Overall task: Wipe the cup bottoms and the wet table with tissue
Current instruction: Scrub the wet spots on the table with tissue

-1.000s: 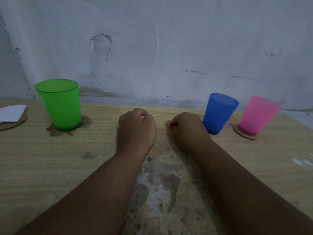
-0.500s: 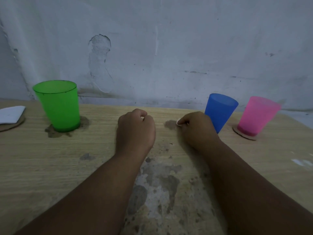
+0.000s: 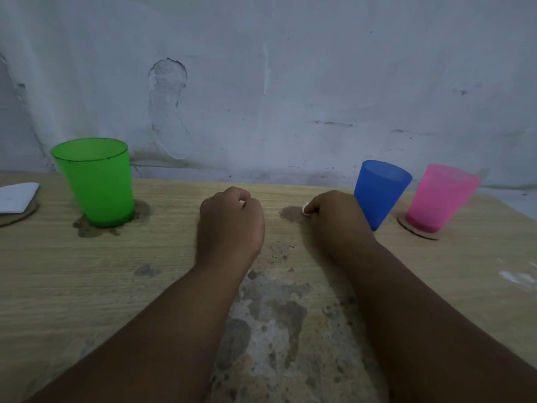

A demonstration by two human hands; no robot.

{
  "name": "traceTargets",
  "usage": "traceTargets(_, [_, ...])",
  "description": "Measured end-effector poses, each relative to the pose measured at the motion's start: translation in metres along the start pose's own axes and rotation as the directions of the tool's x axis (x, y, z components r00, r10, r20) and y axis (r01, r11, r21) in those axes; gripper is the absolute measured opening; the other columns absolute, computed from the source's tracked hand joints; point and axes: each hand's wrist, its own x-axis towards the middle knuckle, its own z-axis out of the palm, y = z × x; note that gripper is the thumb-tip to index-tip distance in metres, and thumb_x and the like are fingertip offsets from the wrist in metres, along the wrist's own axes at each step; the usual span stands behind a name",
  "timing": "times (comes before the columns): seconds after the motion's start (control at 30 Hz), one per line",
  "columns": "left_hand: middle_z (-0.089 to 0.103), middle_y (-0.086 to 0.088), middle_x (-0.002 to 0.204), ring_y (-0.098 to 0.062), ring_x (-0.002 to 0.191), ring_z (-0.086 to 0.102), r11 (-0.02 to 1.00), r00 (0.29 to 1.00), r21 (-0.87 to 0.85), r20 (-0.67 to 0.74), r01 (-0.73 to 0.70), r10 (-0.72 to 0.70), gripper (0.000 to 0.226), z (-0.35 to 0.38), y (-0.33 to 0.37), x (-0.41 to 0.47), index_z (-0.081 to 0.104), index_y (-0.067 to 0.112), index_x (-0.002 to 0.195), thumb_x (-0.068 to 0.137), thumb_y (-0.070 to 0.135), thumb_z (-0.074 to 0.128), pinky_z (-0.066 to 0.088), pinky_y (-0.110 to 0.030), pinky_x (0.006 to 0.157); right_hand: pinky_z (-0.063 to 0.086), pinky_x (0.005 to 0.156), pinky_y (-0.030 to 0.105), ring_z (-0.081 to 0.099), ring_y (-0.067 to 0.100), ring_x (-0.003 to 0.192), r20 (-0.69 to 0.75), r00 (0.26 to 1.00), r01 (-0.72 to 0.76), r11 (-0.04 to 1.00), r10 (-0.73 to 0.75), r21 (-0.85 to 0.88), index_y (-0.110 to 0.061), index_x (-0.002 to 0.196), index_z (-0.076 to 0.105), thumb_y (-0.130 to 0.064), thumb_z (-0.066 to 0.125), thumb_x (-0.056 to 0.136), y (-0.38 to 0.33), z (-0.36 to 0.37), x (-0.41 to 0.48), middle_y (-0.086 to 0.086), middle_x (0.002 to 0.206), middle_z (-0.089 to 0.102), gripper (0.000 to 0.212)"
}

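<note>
My right hand [image 3: 338, 222] is closed on a small wad of white tissue [image 3: 305, 210], pressed on the wooden table [image 3: 465, 286] at the right edge of a dark wet patch [image 3: 292, 213]. The blue cup [image 3: 379, 191] stands just behind and to the right of that hand. A pink cup [image 3: 440, 197] rests on a cardboard coaster [image 3: 418, 231] further right. At the left a green cup [image 3: 97, 181] sits in a wet ring [image 3: 87, 228]. My left hand [image 3: 231, 225] lies as a fist on the table, with nothing visible in it.
A white folded tissue [image 3: 17, 196] lies on a second cardboard coaster [image 3: 20, 216] at the far left. A worn, peeled grey area [image 3: 270, 321] covers the table's near middle. A stained grey wall [image 3: 290, 82] rises right behind the table.
My right hand has slid to the right with the tissue, uncovering the dark wet patch to its left. My left hand and the cups have stayed put.
</note>
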Motion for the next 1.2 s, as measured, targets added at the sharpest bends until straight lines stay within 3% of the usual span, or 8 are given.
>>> traceTargets(0.13, [0.069,-0.002,0.110,-0.021,0.088,0.066,1.000,1.000,0.002,0.006,-0.002,0.002,0.044,0.000,0.000,0.000,0.071,0.024,0.115,0.081,0.032,0.043,0.057,-0.040,0.076,0.053,0.089,0.035,0.063,0.027,0.105,-0.152,0.988,-0.028,0.997,0.038,0.070,-0.011,0.115,0.070,-0.001,0.051,0.090,0.001,0.002,-0.003,0.011,0.116,0.068,0.033])
traceTargets(0.33, [0.070,-0.004,0.105,-0.025,0.088,0.067,1.000,1.000,0.001,-0.012,0.000,0.000,0.045,0.000,0.000,0.000,0.072,0.025,0.112,0.079,0.032,0.043,0.059,-0.043,0.077,0.037,0.050,0.023,0.051,0.017,0.063,0.050,0.996,-0.071,0.992,0.077,-0.102,-0.007,0.087,0.066,0.006,0.050,0.081,-0.015,-0.002,0.006,0.006,0.078,0.059,0.022])
traceTargets(0.5, [0.071,-0.004,0.101,-0.025,0.087,0.067,1.000,1.000,0.004,-0.009,0.002,-0.002,0.042,0.000,0.000,0.000,0.073,0.024,0.109,0.080,0.031,0.044,0.059,-0.043,0.077,0.042,0.056,0.022,0.054,0.013,0.066,0.044,0.999,-0.019,0.995,0.023,-0.100,-0.010,0.099,0.071,0.000,0.051,0.087,-0.011,0.003,-0.007,0.003,0.091,0.064,0.026])
traceTargets(0.63, [0.071,-0.003,0.100,-0.024,0.086,0.067,1.000,1.000,-0.002,-0.009,0.002,-0.002,0.040,0.001,-0.001,0.001,0.073,0.024,0.108,0.080,0.030,0.044,0.059,-0.044,0.078,0.055,0.086,0.030,0.067,0.018,0.095,-0.055,0.998,-0.006,0.999,0.009,0.044,-0.013,0.110,0.074,-0.001,0.052,0.089,-0.007,-0.001,-0.014,0.001,0.112,0.072,0.034])
traceTargets(0.77, [0.071,-0.005,0.102,-0.026,0.086,0.068,1.000,1.000,-0.004,-0.002,0.010,-0.010,0.043,0.000,-0.001,0.000,0.072,0.027,0.110,0.079,0.033,0.043,0.059,-0.045,0.078,0.048,0.069,0.029,0.061,0.020,0.075,-0.031,0.997,-0.068,0.997,0.067,-0.031,-0.008,0.104,0.072,-0.001,0.049,0.089,-0.008,-0.005,-0.010,0.008,0.096,0.070,0.028])
traceTargets(0.9, [0.071,-0.005,0.103,-0.026,0.088,0.068,1.000,1.000,0.006,0.001,0.004,-0.004,0.045,0.000,0.000,0.000,0.072,0.024,0.113,0.080,0.032,0.042,0.058,-0.041,0.076,0.043,0.063,0.027,0.042,0.011,0.056,-0.020,1.000,-0.021,0.991,0.018,-0.133,-0.006,0.092,0.067,0.002,0.051,0.086,-0.024,-0.002,-0.021,-0.002,0.066,0.045,0.019])
traceTargets(1.07, [0.069,-0.002,0.109,-0.023,0.092,0.066,1.000,1.000,0.021,-0.004,-0.001,0.001,0.049,0.000,0.002,-0.002,0.071,0.025,0.116,0.079,0.035,0.040,0.059,-0.046,0.083,0.042,0.068,0.027,0.038,0.011,0.057,-0.019,0.997,0.067,0.984,-0.071,-0.165,-0.011,0.093,0.065,-0.003,0.054,0.087,-0.038,0.000,-0.035,-0.004,0.068,0.040,0.014])
traceTargets(1.2, [0.070,-0.003,0.107,-0.024,0.090,0.067,1.000,1.000,0.028,-0.006,-0.001,0.001,0.049,0.001,0.002,-0.002,0.071,0.026,0.115,0.078,0.036,0.040,0.059,-0.046,0.080,0.046,0.072,0.026,0.054,0.015,0.074,0.031,0.993,0.118,0.987,-0.116,-0.109,-0.018,0.108,0.072,-0.009,0.059,0.085,-0.040,0.006,-0.029,0.001,0.097,0.066,0.028])
